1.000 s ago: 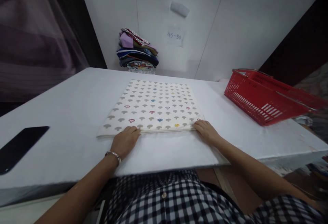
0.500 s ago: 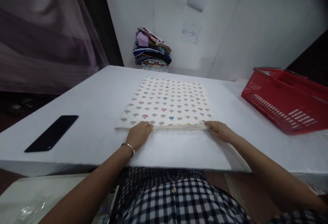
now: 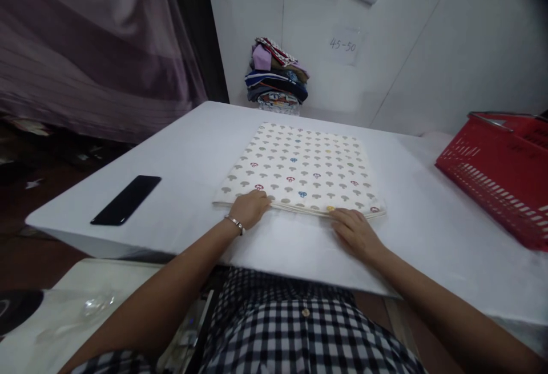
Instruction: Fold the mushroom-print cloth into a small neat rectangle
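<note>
A folded cream cloth (image 3: 303,165) printed with small mushroom shapes lies flat on the white table (image 3: 184,163). My left hand (image 3: 250,208), with a metal bangle on the wrist, rests at the cloth's near edge towards its left corner, fingers curled onto the hem. My right hand (image 3: 355,231) lies at the near edge further right, fingers together and pressed against the layered hem. Whether the fingers pinch the cloth or only press on it cannot be made out.
A black phone (image 3: 126,199) lies near the table's left edge. A red plastic basket (image 3: 500,174) stands at the right. A pile of folded clothes (image 3: 276,76) sits against the white wall under a paper label (image 3: 342,45). A dark curtain (image 3: 98,43) hangs at the left.
The view has swung left, so everything sits further right in frame. My right hand has slid inward along the cloth's near edge, away from the right corner. The left hand stays at the hem.
</note>
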A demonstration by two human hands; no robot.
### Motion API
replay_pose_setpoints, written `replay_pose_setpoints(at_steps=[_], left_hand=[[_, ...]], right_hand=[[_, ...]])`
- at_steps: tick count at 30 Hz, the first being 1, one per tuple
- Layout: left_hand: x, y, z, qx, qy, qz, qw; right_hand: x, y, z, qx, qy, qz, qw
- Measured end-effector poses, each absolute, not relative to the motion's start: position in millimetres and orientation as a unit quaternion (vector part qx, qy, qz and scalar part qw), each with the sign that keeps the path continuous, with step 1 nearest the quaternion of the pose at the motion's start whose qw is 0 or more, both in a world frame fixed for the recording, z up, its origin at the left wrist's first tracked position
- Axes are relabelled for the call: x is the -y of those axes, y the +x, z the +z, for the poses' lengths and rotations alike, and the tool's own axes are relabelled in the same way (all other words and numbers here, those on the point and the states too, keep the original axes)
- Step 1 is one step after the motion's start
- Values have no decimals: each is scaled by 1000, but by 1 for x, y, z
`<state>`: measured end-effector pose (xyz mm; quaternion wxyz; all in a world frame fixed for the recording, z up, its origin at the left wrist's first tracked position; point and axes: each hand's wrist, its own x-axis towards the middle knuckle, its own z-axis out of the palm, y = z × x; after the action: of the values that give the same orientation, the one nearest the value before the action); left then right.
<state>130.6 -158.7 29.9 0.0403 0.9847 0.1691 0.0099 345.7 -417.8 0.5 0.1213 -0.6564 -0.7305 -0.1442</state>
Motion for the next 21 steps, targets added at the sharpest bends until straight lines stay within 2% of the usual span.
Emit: replay_pose_setpoints(at_steps=[11, 21], left_hand=[[151, 137, 40, -180, 979, -40, 91], [152, 136, 36, -176, 982, -22, 69]], right_hand=[[379, 336, -1, 706, -670, -211, 94], [372, 334, -3, 720, -656, -208, 89]])
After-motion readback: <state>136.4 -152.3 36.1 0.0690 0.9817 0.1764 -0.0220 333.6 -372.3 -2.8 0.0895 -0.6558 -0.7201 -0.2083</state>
